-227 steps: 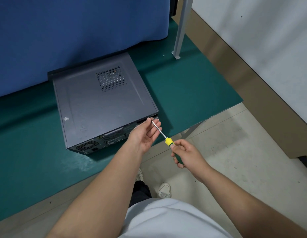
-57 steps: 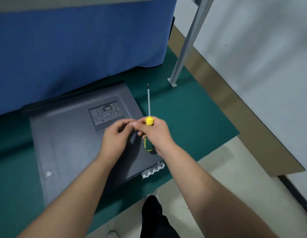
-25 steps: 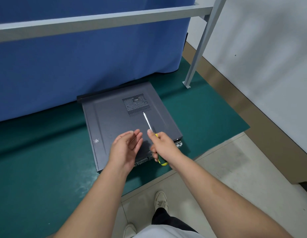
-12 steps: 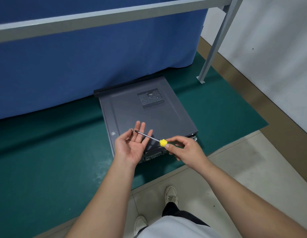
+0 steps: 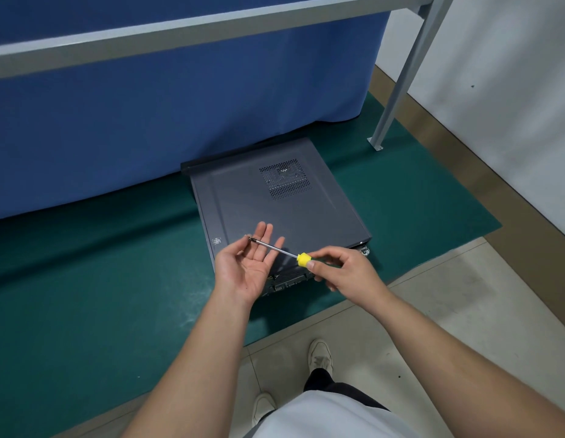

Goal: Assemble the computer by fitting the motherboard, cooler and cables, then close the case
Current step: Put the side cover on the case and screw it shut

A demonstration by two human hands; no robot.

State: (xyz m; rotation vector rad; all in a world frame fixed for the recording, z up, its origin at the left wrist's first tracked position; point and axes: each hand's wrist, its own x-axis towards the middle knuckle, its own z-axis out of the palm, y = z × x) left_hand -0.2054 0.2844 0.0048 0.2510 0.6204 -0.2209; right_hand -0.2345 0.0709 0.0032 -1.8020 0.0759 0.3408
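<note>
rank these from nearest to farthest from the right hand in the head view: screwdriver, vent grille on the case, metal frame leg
1. screwdriver: gripped by the right hand itself.
2. vent grille: beyond the hand, on the case's top panel.
3. metal frame leg: far right, behind the case.

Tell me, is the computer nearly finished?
Nearly. The computer case lies on the green mat with its side panel on, so the inside parts are hidden. The right hand holds a screwdriver, its shaft across the open left hand. Perhaps only screws remain.
</note>
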